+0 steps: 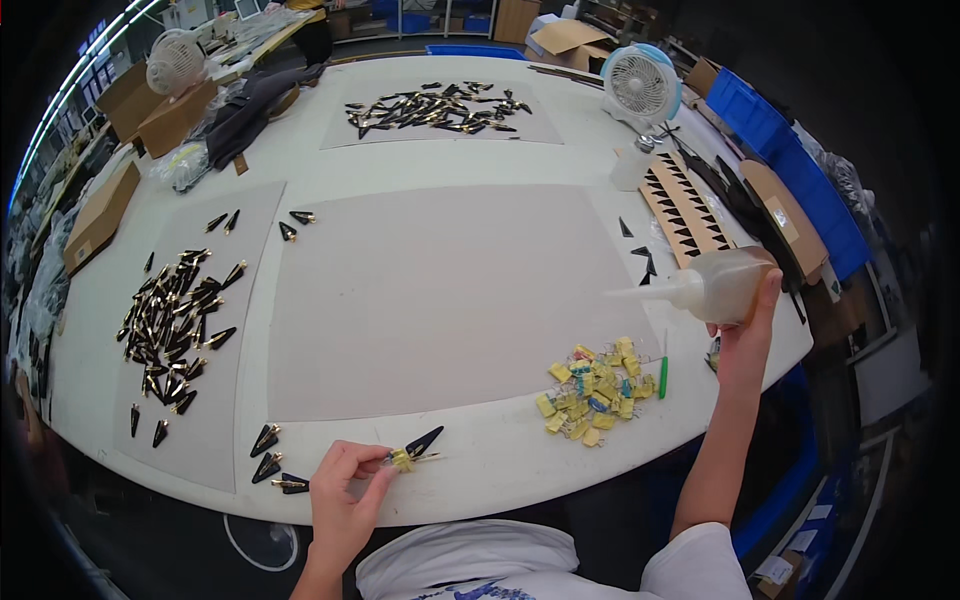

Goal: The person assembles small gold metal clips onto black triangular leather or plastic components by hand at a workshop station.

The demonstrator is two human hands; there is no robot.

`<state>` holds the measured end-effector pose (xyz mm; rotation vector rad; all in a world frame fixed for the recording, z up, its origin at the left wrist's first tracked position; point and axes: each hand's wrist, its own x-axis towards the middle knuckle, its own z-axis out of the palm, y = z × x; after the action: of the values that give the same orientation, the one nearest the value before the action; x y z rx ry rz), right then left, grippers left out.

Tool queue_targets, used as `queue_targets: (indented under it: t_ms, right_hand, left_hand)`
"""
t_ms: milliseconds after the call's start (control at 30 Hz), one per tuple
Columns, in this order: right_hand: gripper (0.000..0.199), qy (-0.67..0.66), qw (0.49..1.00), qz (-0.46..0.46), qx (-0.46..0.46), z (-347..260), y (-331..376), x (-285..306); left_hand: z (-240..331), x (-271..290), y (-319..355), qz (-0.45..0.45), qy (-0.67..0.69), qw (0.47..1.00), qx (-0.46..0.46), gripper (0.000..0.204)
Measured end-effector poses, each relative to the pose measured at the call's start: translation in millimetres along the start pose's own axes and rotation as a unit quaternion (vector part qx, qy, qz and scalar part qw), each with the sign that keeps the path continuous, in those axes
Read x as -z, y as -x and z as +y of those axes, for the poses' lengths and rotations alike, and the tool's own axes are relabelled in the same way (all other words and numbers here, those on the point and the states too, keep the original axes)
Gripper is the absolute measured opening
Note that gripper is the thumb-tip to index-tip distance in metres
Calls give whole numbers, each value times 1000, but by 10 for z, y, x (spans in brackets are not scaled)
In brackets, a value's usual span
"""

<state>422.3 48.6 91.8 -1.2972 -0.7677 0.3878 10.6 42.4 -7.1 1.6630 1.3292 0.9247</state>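
At the near edge of the table, my left hand (352, 487) pinches a small yellow clip (401, 459) between thumb and fingers. A black pointed triangular piece (425, 441) and a thin gold-coloured strip stick out from it to the right; how they join is too small to tell. My right hand (742, 325), raised over the right side, is wrapped round a translucent squeeze bottle (728, 284) with amber liquid inside. The bottle lies tilted on its side, its long thin nozzle pointing left. Several black-and-gold triangular pieces (268, 466) lie just left of my left hand.
A heap of yellow clips (590, 395) lies right of centre, beside a green stick (663, 378). Black-and-gold pieces cover the left sheet (215, 420) and far sheet (340, 132). A grey sheet (450, 300) spans the middle. A cardboard strip (672, 205) and fan (640, 85) stand right.
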Motion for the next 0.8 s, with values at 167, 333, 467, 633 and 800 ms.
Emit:
queue_targets:
  t_ms: [167,333,467,633,800]
  right_hand:
    - [51,-6,998,48,-41,338,-180,565]
    - [37,-198,973,96,-66,921,-379,1310]
    - [74,281,951,112,-69,1260,-567,2367]
    - [76,393,911,117,-55,1745,-806,2846]
    - [82,446,889,103,2,1977,-951,2839]
  left_hand:
    - [27,-246,-109,-3,-24,995,-93,23]
    - [92,-51,-104,74,-37,994,-69,27]
    - [-92,556,-232,211,-62,974,-46,21]
    - [-359,1246,-209,209,-93,968,100,21]
    - [-437,1198,-183,108,-257,960,23,20]
